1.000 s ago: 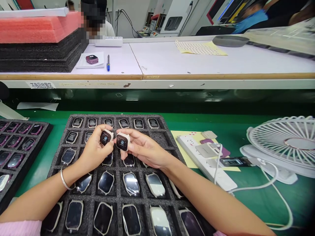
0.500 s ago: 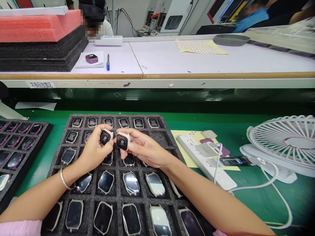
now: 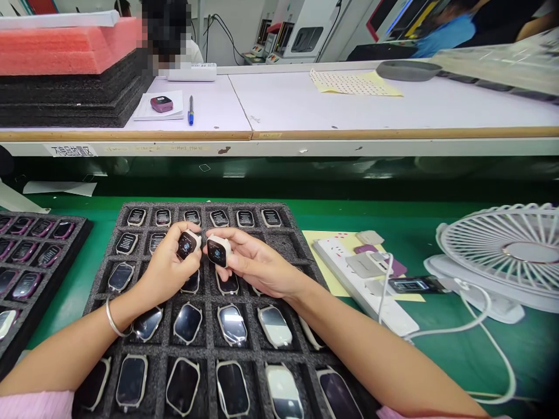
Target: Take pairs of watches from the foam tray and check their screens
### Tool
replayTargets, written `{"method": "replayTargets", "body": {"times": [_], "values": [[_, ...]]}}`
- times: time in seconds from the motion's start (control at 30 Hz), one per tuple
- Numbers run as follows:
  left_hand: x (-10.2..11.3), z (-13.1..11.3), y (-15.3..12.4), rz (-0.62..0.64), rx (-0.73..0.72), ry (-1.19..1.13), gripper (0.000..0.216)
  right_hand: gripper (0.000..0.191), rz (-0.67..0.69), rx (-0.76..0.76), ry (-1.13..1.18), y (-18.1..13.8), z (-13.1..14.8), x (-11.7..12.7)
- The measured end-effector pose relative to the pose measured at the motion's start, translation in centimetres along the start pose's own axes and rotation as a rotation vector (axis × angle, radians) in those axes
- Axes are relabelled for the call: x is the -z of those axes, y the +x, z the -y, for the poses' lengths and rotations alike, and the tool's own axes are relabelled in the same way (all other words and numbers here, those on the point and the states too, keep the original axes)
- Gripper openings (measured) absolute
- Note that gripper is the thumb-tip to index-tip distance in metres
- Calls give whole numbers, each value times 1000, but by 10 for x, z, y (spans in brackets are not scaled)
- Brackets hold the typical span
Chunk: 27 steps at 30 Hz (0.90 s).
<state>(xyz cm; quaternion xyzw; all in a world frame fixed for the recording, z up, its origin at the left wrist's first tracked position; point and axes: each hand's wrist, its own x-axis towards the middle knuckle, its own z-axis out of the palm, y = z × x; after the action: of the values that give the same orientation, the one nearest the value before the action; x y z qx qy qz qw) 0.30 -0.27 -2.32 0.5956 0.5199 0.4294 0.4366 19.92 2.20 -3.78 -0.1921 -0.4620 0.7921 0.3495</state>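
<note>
Between thumb and fingers, my left hand [image 3: 172,262] grips a smartwatch body without a strap [image 3: 187,244], its dark screen lit with a small blue figure. My right hand [image 3: 257,262] pinches a second strapless smartwatch [image 3: 218,250], pale-cased, with a similar lit screen. The two watches are close together but apart, held above a dark foam tray [image 3: 209,294]. Pale-rimmed watch bodies fill many of its square compartments; those in the back row show lines of text, while nearer ones have dark screens. My hands and forearms hide some compartments.
Purple-rimmed watches lie in another foam tray [image 3: 65,256] at left. To the right are a white power strip [image 3: 367,291], a looping white cable [image 3: 484,326] and a white fan [image 3: 506,250]. A raised shelf [image 3: 279,110] crosses behind, bearing stacked foam [image 3: 65,87] and a pen [image 3: 191,110].
The watch in my right hand has turned slightly, showing more of its pale side. My left hand stays almost still with its watch.
</note>
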Motion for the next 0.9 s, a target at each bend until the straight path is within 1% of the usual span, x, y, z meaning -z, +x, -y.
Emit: {"method": "replayTargets", "body": {"times": [0.07,0.1,0.17,0.27,0.37,0.5,0.57,0.77,0.9], "values": [[0,2,1,-33,-6,-23,32,45,-35,-10,19,1,0,1],[0,2,2,-44,14,-56,35,46,-53,-21,40,2,0,1],[0,2,4,-40,108,-177,42,44,-91,-53,98,5,2,3],[1,-1,6,-15,274,-417,46,36,-149,-79,187,9,5,6],[1,-4,8,-26,326,-565,47,32,-181,-70,211,12,5,9],[1,-5,7,-34,320,-585,55,37,-209,-73,134,11,2,10],[0,-4,6,-25,311,-569,56,39,-224,-59,89,10,1,9],[1,-2,4,7,292,-527,42,38,-238,18,-91,8,-1,7],[1,-2,3,30,291,-524,38,37,-233,39,-130,8,-1,6]]}}
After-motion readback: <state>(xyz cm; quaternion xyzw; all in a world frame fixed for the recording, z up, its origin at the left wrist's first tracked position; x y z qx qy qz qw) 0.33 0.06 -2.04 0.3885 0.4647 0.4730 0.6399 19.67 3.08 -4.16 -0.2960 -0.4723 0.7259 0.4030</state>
